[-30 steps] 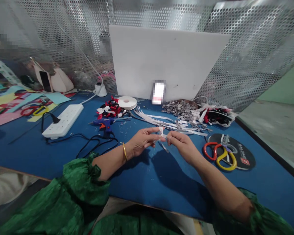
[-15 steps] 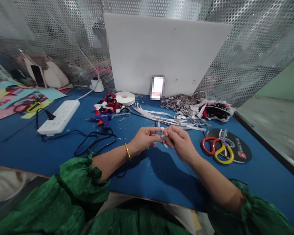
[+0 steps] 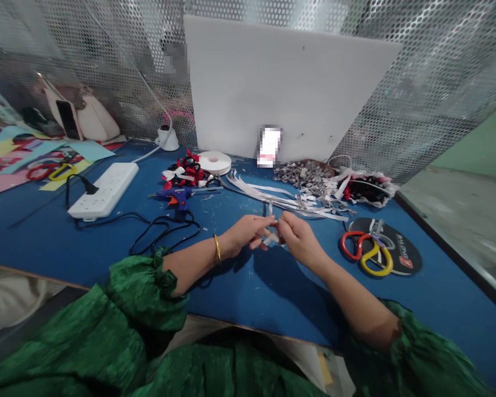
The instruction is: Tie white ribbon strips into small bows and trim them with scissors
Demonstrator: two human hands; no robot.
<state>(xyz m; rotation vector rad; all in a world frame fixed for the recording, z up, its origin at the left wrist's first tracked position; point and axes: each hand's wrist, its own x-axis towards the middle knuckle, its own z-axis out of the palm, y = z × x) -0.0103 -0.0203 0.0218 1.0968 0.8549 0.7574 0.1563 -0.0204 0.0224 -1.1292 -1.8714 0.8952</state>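
Observation:
Over the middle of the blue table, my left hand (image 3: 250, 231) and my right hand (image 3: 294, 234) meet with fingertips close together. Both are closed on a short white ribbon (image 3: 270, 239). One end of it sticks up above the fingers, and another part shows below, between the hands. How the ribbon is looped or folded is hidden by the fingers. Just beyond my hands lie several cut white ribbon strips (image 3: 256, 194). A heap of small grey-and-white bows (image 3: 303, 175) sits behind them to the right.
Left of my hands are a blue glue gun (image 3: 174, 197), its black cord, red and white bows (image 3: 186, 172), a ribbon roll (image 3: 214, 162) and a power strip (image 3: 104, 192). At right, scissors (image 3: 367, 251) lie on a black disc (image 3: 411, 255). A lit phone (image 3: 269, 145) leans against a white board (image 3: 289, 88).
The white ribbon has shifted between my fingers, with an end now standing higher and a piece showing below. My left fingers have changed their hold. The view has moved slightly.

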